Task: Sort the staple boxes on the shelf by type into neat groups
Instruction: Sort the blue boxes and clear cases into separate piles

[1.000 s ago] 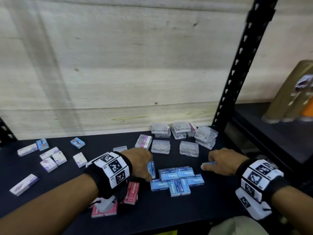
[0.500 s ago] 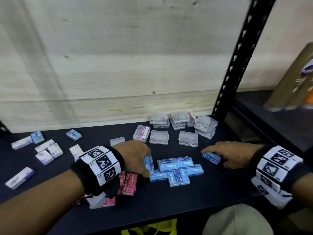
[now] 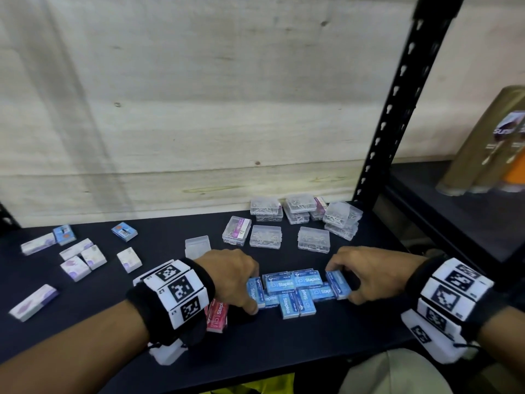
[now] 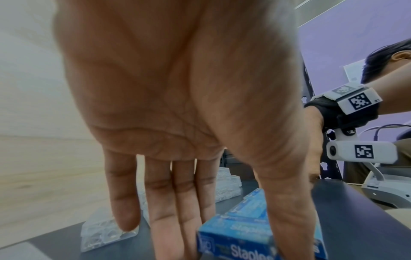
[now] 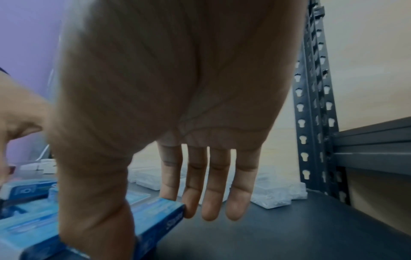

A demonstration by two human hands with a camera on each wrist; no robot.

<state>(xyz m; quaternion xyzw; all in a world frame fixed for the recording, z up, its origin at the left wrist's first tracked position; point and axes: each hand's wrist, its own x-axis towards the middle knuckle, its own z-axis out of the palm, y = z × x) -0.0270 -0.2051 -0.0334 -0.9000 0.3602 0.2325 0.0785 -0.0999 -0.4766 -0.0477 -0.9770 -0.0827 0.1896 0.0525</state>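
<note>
Several blue staple boxes (image 3: 295,290) lie bunched at the front middle of the dark shelf (image 3: 284,351). My left hand (image 3: 253,292) pinches the group's leftmost blue box (image 4: 235,241) between thumb and fingers. On the opposite end my right hand (image 3: 341,284) pinches another blue box (image 5: 155,216) lengthwise, thumb at its near end and index finger at the far end. Both boxes sit against the group. Red staple boxes (image 3: 217,314) lie partly hidden under my left wrist.
Clear plastic boxes (image 3: 265,236) lie behind the blue group, with more stacked by the wall (image 3: 301,207). White-and-purple boxes (image 3: 82,257) and two small blue boxes (image 3: 124,231) are scattered at the left. A black shelf post (image 3: 397,103) rises at the right, with brown rolls (image 3: 483,143) beyond it.
My right hand has slid a blue box leftwards from the right side up against the blue group. The left hand stays at the group's left end.
</note>
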